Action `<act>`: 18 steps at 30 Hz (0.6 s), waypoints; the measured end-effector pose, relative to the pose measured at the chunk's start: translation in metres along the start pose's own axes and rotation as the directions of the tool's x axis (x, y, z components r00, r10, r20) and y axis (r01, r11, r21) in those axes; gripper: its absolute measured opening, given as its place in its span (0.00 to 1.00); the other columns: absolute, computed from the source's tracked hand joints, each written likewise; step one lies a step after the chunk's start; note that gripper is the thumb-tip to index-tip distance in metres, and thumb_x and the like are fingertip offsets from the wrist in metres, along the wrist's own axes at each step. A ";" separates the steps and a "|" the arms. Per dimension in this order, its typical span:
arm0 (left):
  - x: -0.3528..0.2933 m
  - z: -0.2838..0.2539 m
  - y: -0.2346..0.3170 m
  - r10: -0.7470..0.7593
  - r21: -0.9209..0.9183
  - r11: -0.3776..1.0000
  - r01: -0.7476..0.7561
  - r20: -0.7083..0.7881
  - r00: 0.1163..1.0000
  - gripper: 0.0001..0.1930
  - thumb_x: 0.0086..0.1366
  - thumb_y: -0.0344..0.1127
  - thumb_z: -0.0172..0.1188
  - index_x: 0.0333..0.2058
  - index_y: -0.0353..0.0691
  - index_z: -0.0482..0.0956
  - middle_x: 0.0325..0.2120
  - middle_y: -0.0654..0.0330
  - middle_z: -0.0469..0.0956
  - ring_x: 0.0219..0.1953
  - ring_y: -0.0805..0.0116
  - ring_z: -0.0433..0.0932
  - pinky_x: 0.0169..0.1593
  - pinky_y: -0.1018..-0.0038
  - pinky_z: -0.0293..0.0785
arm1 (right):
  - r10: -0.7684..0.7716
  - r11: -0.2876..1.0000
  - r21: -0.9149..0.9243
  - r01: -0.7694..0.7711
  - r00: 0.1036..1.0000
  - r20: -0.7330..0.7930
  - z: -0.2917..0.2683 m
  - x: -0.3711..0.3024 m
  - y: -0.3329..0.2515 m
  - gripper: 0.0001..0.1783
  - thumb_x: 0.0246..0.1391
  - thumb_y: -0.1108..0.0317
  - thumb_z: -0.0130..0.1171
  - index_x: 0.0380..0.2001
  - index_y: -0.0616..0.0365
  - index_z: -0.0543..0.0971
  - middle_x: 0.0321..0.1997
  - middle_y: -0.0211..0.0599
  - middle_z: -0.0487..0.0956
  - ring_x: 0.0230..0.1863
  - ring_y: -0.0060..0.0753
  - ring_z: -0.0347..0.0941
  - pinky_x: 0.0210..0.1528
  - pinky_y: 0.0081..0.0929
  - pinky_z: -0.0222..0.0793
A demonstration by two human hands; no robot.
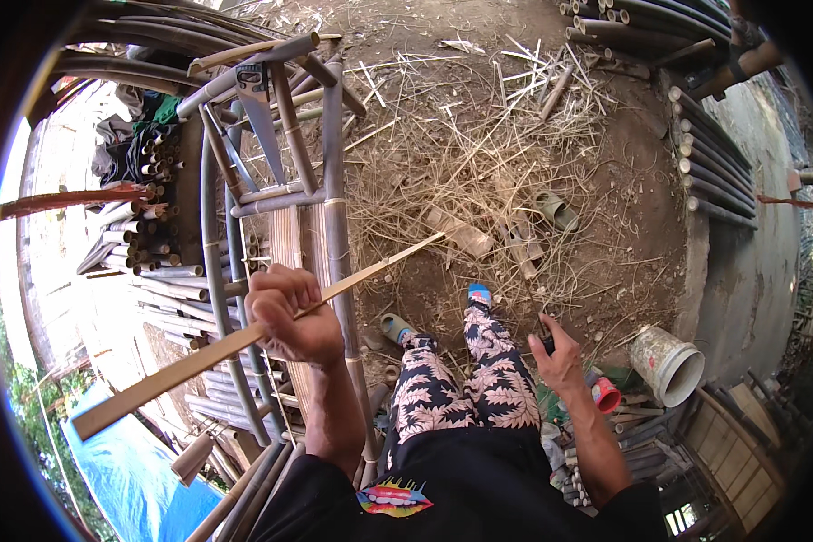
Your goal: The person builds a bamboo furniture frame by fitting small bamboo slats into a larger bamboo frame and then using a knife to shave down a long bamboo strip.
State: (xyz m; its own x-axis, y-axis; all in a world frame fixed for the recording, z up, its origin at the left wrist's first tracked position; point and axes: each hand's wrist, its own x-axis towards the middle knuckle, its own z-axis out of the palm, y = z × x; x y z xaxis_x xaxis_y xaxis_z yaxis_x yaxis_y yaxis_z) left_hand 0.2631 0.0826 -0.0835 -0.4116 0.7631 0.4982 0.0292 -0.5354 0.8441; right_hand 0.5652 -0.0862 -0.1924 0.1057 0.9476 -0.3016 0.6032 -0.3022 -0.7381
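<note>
The fingers of the left hand are clamped round a pale bamboo strip held in the air, its long axis slanting from a wide end at lower left, across the blue tarp in view, to a narrow end at upper right over the bamboo shavings. The right hand, below and right of that narrow end and apart from the strip, has its fingers closed on a small dark object, its kind unclear.
</note>
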 end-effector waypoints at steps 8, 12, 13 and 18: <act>-0.025 0.017 -0.036 0.142 0.093 0.984 -0.154 0.126 0.982 0.23 0.73 0.47 0.42 0.19 0.46 0.53 0.18 0.67 0.53 0.18 0.78 0.52 0.19 0.83 0.53 | -0.156 0.988 0.025 0.154 0.959 0.237 0.067 0.078 -0.054 0.18 0.60 0.61 0.51 0.46 0.64 0.71 0.35 0.55 0.77 0.33 0.55 0.77 0.36 0.43 0.76; -0.035 0.017 -0.042 0.151 -0.010 0.988 -0.151 0.135 0.979 0.24 0.74 0.49 0.37 0.18 0.46 0.52 0.18 0.67 0.52 0.18 0.77 0.50 0.19 0.84 0.50 | -0.331 0.944 0.097 0.316 0.893 0.304 0.080 0.095 -0.109 0.16 0.58 0.60 0.54 0.42 0.63 0.73 0.33 0.51 0.77 0.29 0.55 0.76 0.30 0.39 0.76; -0.037 0.020 -0.042 0.155 -0.026 0.988 -0.152 0.134 0.979 0.24 0.74 0.50 0.36 0.18 0.46 0.52 0.18 0.66 0.52 0.18 0.77 0.50 0.19 0.84 0.49 | -0.378 0.925 0.112 0.362 0.862 0.337 0.083 0.099 -0.116 0.16 0.57 0.60 0.55 0.42 0.63 0.74 0.32 0.50 0.77 0.28 0.55 0.76 0.28 0.38 0.76; -0.034 0.032 -0.048 0.214 -0.017 0.977 -0.214 0.135 0.967 0.27 0.73 0.57 0.33 0.18 0.47 0.51 0.17 0.67 0.52 0.18 0.77 0.49 0.19 0.84 0.45 | -0.269 0.963 0.062 0.262 0.932 0.242 0.124 0.121 -0.074 0.11 0.56 0.64 0.58 0.30 0.61 0.73 0.23 0.47 0.74 0.23 0.50 0.75 0.24 0.39 0.72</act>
State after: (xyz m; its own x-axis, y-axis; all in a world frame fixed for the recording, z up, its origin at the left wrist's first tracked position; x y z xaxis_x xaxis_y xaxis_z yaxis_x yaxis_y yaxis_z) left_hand 0.3051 0.0944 -0.1346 -0.2690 0.6727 0.6893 0.1010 -0.6920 0.7148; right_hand 0.4352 0.0378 -0.2493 -0.2550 0.9396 -0.2281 0.5595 -0.0490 -0.8274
